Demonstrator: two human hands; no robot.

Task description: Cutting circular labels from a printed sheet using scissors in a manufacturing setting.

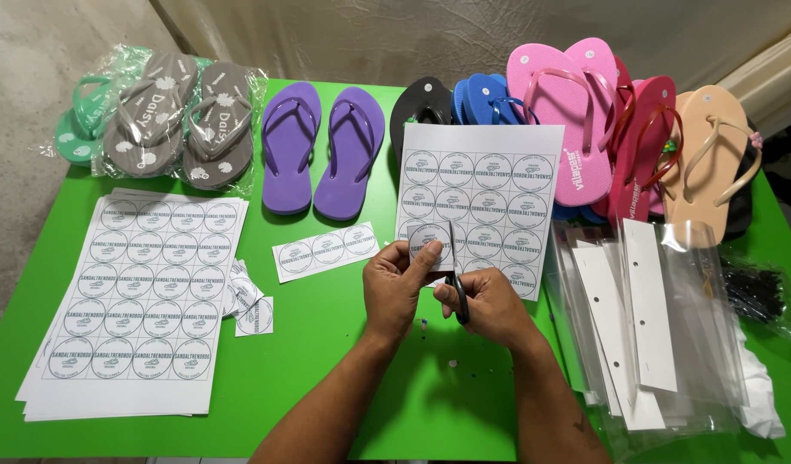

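Head view: your left hand (398,283) pinches the floppy sheet (477,202) by its edge; your right (486,302) grips scissors (455,277) beside it.

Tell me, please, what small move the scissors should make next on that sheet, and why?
Probably close the scissors and cut further up between the columns: the right hand has the blades part-way into the label sheet, and the left hand steadies its lower edge.

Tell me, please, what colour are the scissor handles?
Black scissor handles, in the head view.
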